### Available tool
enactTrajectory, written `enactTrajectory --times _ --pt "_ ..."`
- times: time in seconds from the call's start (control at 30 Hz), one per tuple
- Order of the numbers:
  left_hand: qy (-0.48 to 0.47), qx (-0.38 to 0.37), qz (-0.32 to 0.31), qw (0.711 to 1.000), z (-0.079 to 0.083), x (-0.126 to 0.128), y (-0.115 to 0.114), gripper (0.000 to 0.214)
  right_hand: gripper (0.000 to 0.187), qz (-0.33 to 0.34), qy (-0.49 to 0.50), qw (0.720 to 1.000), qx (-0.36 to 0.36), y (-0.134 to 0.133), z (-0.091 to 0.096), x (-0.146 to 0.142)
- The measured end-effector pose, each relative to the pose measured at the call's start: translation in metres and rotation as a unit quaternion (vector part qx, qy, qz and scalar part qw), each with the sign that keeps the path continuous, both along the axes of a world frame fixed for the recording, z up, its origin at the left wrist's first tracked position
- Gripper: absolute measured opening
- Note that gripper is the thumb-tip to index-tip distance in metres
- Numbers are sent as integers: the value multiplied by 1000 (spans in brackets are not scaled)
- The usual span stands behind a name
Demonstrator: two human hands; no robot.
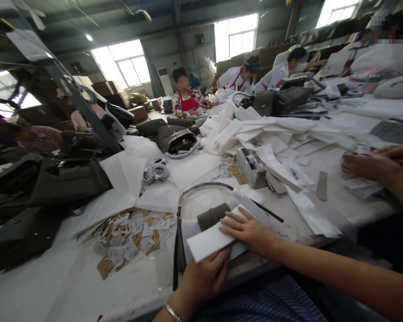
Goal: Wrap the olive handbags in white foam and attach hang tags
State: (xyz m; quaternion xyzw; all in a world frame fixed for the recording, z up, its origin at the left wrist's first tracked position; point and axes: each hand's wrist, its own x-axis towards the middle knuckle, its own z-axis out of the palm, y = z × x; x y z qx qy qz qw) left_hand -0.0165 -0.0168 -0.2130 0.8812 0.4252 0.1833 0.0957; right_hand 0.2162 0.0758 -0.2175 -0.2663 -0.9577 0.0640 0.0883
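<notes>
Cluttered table [77,290] is sprawling across the frame, left hand [204,275] at lower centre is pinching a white sheet [204,243] by its near edge, right hand [250,232] is lying on top, fingers outstretched, and imo the sheet's looking light and soft, edges being the safest hold.

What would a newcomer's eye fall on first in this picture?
Probably the big heap of white sheets sprawled across the middle of the worktable, with dark bags piled at the left. Nearest, at the bottom centre, a white strip has the person's right grip flat on top and left grip at its near edge. Across the table, a co-worker's red apron stands out brightly.
</notes>
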Motion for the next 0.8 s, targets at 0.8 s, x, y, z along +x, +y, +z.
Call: enactTrajectory --times 0.8 --pt "-15 125 84 988 -60 32 19 80 32 -91 271 954 92 -53 -15 25"
